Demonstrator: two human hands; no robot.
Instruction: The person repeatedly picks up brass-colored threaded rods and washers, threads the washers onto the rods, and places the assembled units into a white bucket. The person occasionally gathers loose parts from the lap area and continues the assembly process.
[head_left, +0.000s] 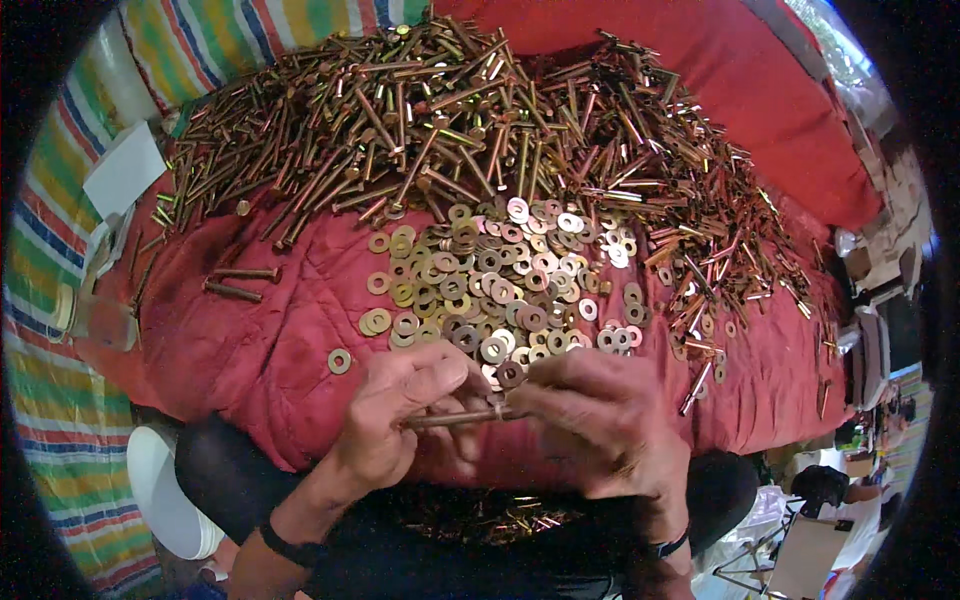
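Observation:
My left hand point(405, 410) is closed round the head end of a long bolt point(455, 418), held level above my lap. At the bolt's other end, the fingers of my right hand point(600, 415) are pinched together, slightly blurred. A small pale ring, seemingly a washer point(498, 406), shows on the shank by those fingertips; the bolt's tip is hidden behind them. Just beyond both hands lies a spread of loose flat washers point(500, 290). One single washer point(340, 361) lies apart, left of my left hand.
A large heap of long bolts point(400, 120) covers the far side of the red quilted cloth point(260, 350) and runs down its right. Two bolts point(240, 283) lie separately at left. More bolts point(520, 522) show below my hands. A white bucket point(165, 495) stands lower left.

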